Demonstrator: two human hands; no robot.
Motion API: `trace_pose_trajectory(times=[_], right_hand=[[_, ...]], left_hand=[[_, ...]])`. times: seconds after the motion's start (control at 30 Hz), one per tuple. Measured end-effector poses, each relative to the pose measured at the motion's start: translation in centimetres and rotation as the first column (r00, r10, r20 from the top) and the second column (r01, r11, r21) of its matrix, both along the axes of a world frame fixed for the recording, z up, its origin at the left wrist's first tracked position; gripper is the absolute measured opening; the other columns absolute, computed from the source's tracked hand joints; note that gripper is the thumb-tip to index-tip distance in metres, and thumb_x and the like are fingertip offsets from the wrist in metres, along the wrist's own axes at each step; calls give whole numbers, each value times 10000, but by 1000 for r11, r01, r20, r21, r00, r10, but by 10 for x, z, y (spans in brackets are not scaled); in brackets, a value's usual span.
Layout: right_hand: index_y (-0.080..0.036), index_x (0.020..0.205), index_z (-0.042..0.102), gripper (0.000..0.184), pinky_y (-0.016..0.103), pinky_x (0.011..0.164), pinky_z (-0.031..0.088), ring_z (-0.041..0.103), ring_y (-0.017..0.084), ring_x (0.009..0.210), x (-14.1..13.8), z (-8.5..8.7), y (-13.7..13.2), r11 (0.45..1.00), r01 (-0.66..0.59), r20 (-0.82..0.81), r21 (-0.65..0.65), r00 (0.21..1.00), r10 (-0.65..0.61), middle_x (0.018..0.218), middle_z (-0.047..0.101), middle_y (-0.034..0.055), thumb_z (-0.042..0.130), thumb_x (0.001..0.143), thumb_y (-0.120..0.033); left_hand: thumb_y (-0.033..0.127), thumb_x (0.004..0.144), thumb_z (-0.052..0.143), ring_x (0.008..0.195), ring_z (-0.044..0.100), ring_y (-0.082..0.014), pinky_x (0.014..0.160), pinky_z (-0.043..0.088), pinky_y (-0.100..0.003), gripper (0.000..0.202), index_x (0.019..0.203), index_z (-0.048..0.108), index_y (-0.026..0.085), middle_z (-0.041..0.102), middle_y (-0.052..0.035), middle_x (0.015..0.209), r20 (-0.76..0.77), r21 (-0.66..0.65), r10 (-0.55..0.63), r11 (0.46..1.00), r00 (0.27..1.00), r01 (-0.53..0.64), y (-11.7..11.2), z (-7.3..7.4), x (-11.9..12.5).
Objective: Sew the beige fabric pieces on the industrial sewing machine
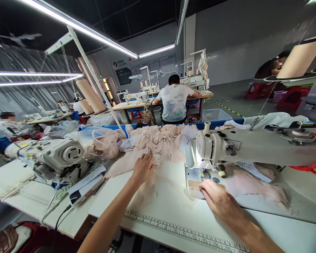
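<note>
My left hand (143,169) lies on a heap of pale pink fabric pieces (158,142) in the middle of the white table, its fingers pinched on a piece of it. My right hand (218,199) rests flat on a thin pink piece (249,186) on the bed of the white sewing machine (252,147), just in front of the lit needle area (200,172). Its fingers lie stretched out, pressing the cloth down.
A printed ruler strip (184,233) runs along the table's near edge. A second machine head (58,156) stands at the left beside a small box (85,191). A person in a white shirt (175,102) sits at a far table. Another person (9,123) works far left.
</note>
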State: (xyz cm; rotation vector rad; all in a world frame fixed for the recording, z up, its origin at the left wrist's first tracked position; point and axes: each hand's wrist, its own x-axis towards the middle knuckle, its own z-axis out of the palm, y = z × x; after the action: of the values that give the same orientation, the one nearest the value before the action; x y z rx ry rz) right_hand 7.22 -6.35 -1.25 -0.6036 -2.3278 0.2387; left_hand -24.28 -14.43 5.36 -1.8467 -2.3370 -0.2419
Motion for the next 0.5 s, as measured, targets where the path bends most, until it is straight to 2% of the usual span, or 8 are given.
trace_pose_trajectory(times=[0.07,0.17,0.3,0.37,0.43,0.5], right_hand=[[-272,824,531,258,352,571,466,612,196,630,1,6,0,999,21,15,30,1000,-21,743,597,18,383,1022,-198],[-276,845,568,241,370,583,481,635,220,671,3,7,1,996,61,17,60,998,-62,776,624,40,406,1012,-217],[-273,830,586,244,388,621,506,647,232,702,10,2,8,993,95,-21,63,995,-94,784,641,44,420,1007,-244],[-267,834,604,253,383,647,524,659,224,714,16,4,11,993,103,-54,63,994,-99,792,664,41,426,1014,-257],[-257,882,643,251,364,683,548,683,211,746,24,10,11,995,84,-74,59,994,-80,821,702,39,436,1024,-263],[-251,941,683,249,339,725,572,709,201,807,30,18,8,999,26,-47,37,999,-24,880,743,41,449,1027,-255]], left_hand=[[101,922,586,1172,618,-272,939,491,-383,229,1086,696,217,710,-108,1198,2,1,-34,999,999,34,7,-1,-7],[129,945,557,1088,642,-259,933,476,-377,185,929,719,216,747,-93,1075,104,39,-57,998,993,53,13,-8,-15],[188,894,590,863,658,-204,820,481,-299,159,760,672,212,732,-47,850,405,281,-67,958,912,-54,16,-17,-26],[243,898,560,742,637,-178,719,472,-265,157,769,641,210,691,-20,761,504,355,-52,923,862,-152,16,-17,-34],[309,947,458,669,600,-164,650,450,-250,216,809,595,213,629,2,697,543,411,-11,875,840,-254,13,-10,-44],[361,977,386,631,571,-154,632,440,-245,242,845,536,224,569,25,657,584,526,-23,772,811,-357,5,1,-50]])
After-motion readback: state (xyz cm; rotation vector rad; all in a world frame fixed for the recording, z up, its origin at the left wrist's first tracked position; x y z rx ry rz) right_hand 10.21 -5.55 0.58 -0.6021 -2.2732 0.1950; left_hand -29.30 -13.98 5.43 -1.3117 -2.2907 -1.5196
